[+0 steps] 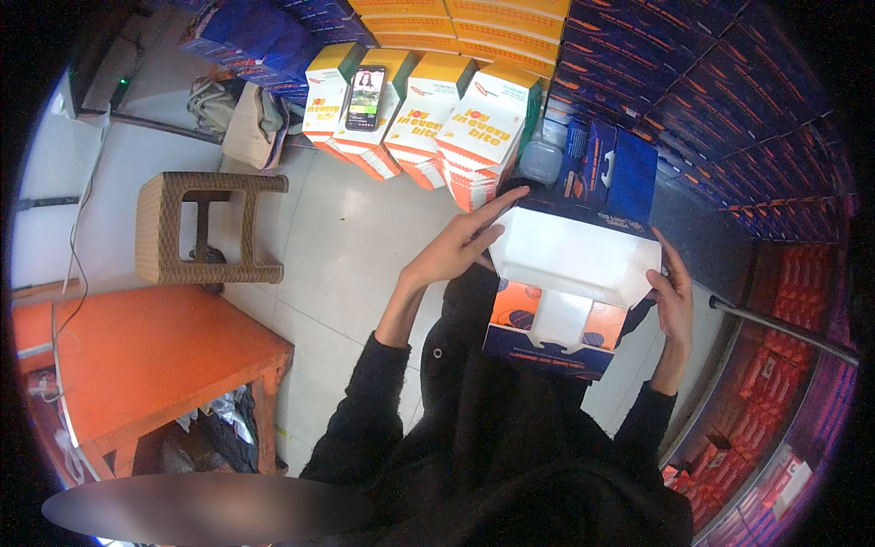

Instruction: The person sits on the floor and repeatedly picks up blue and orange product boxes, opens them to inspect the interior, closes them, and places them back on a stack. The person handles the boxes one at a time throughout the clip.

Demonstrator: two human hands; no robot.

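Observation:
A dark blue cardboard food box [575, 253] with a white inside is held in front of my body, its near panel folded open and showing orange inner flaps. My left hand [459, 244] is at the box's left edge, index finger stretched along the top. On the right edge rests my right hand [671, 297], fingers bent around the corner. Just beyond the box lie flat blue cartons [632, 171] and a clear plastic container [541, 161]. To the left of these stand stacks of white and yellow printed cartons [489, 116], with a lit smartphone [366, 99] lying on one.
Walls of stacked blue boxes [656, 61] and yellow boxes [458, 20] rise at the back and right. A brown woven-pattern plastic stool [157, 225] and an orange table [164, 349] are at left. A metal bar [786, 328] and red stacks stand at right.

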